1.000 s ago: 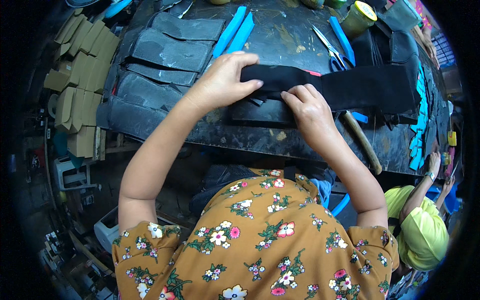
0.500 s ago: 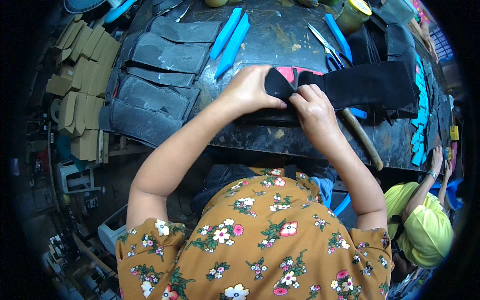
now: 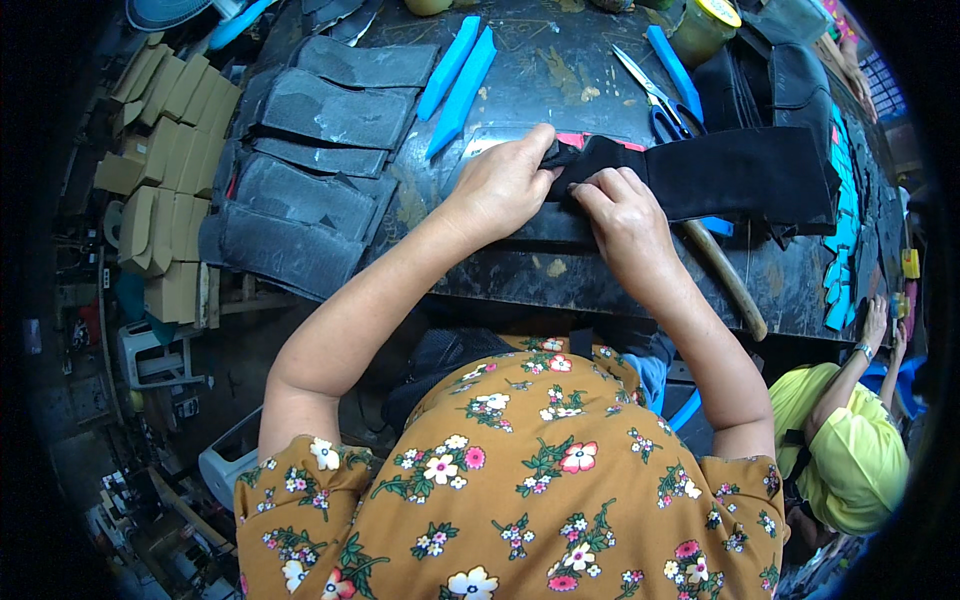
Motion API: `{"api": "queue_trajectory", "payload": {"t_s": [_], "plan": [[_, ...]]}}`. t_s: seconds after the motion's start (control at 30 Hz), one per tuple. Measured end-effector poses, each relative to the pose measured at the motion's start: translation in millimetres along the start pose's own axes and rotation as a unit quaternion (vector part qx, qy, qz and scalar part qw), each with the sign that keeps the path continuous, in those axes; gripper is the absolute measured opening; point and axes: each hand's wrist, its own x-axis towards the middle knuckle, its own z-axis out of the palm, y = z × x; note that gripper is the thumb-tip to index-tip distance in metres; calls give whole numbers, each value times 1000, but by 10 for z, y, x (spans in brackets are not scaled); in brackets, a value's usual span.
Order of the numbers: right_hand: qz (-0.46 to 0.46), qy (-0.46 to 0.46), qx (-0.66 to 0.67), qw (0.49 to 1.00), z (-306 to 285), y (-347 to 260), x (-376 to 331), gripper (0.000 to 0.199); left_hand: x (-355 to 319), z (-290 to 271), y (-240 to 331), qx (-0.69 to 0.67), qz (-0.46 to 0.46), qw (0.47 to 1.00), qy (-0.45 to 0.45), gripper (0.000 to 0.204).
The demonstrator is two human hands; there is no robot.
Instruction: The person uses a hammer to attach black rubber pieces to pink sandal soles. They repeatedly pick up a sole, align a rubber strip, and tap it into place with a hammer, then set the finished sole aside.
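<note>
A black sheet piece (image 3: 735, 175), leather or fabric, lies across the table with its left end bunched between my hands. My left hand (image 3: 503, 185) is closed on that end, thumb and fingers pinching it. Close beside it, my right hand (image 3: 625, 215) pinches the near edge of the same piece with curled fingers. Behind my hands a strip of pink-red material (image 3: 574, 139) shows, partly covered by the black piece. A wooden handle (image 3: 727, 280) sticks out from under the piece, right of my right hand; its other end is hidden.
Stacked dark grey panels (image 3: 335, 105) cover the table's left side. Blue strips (image 3: 463, 90), scissors (image 3: 655, 95) and a yellow-lidded jar (image 3: 705, 30) lie farther back. Turquoise pieces (image 3: 843, 220) line the right edge. Cardboard boxes (image 3: 172, 220) stand left; a co-worker in yellow (image 3: 850, 435) is at right.
The black piece's left end, raised in a loose fold before, is now folded down and bunched. My left hand has turned and its fingers have closed in. My right hand has shifted slightly left.
</note>
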Motion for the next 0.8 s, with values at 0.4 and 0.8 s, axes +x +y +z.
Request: {"api": "queue_trajectory", "payload": {"t_s": [0.4,0.8], "plan": [[25,-38,1,999,-12,-42,17,28,-30,113,-191,1,113,987,113,36],[18,-14,55,998,148,-200,65,43,81,-312,-698,-109,4,983,144,22]]}}
